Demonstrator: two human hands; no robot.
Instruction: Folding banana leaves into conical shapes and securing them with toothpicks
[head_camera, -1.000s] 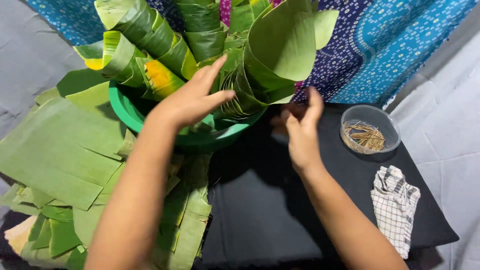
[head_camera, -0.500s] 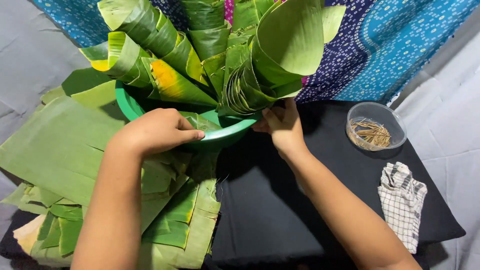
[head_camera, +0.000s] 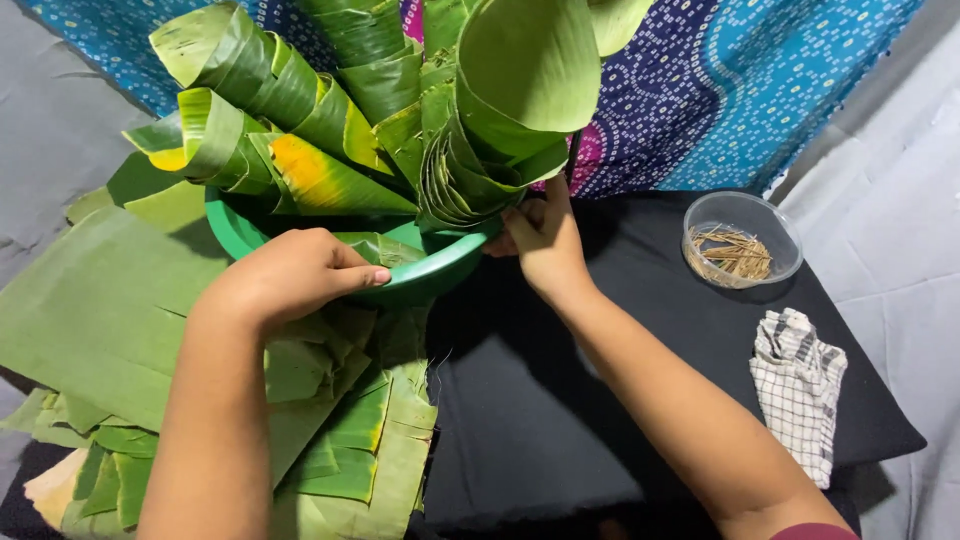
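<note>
A green plastic basin (head_camera: 440, 272) stands at the top centre, packed with rolled and cone-shaped banana leaves (head_camera: 330, 120). My left hand (head_camera: 295, 275) curls over the basin's near rim, fingers closed on it. On the rim's right side, my right hand (head_camera: 545, 240) grips just under a stack of nested leaf cones (head_camera: 500, 130). Both forearms reach up from the bottom of the view.
Flat cut banana leaf pieces (head_camera: 110, 320) lie piled on the left. A black cloth (head_camera: 600, 400) covers the surface. A clear bowl of thin sticks (head_camera: 740, 245) and a checked cloth (head_camera: 800, 390) sit at the right. Blue patterned fabric (head_camera: 760, 80) hangs behind.
Both hands came down from among the leaves onto the basin's rim and closed on it. The basin and leaves sit slightly closer in view.
</note>
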